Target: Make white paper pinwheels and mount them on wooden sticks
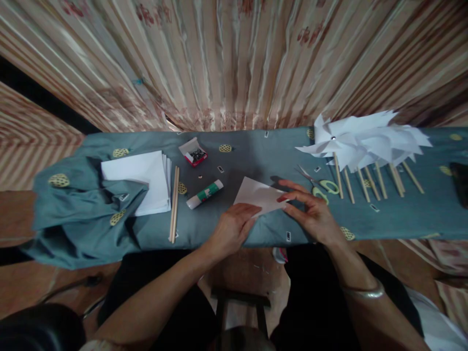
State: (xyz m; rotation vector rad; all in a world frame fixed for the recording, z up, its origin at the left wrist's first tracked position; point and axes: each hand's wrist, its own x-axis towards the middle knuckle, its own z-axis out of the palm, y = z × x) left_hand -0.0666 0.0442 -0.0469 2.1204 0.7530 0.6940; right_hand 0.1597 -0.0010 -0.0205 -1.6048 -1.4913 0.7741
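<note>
A small piece of white paper (252,191) lies at the front middle of the cloth-covered table. My left hand (236,224) rests on its near left edge, fingers together and pressing on it. At the paper's right corner, my right hand (310,212) pinches it between thumb and fingers. Just beyond that hand are scissors (326,187) with light green handles, blades pointing away to the left. A glue stick (205,194) with a green label lies left of the paper. Behind it stands an open little red-and-white box (193,152) holding small dark pins or tacks.
Two wooden sticks (174,204) lie beside a stack of white paper sheets (153,168), partly covered by bunched tablecloth (87,195). Several white paper pinwheels (369,141) on sticks overlap at the right. A dark object (459,183) sits at the right edge. A pleated curtain (234,63) hangs behind.
</note>
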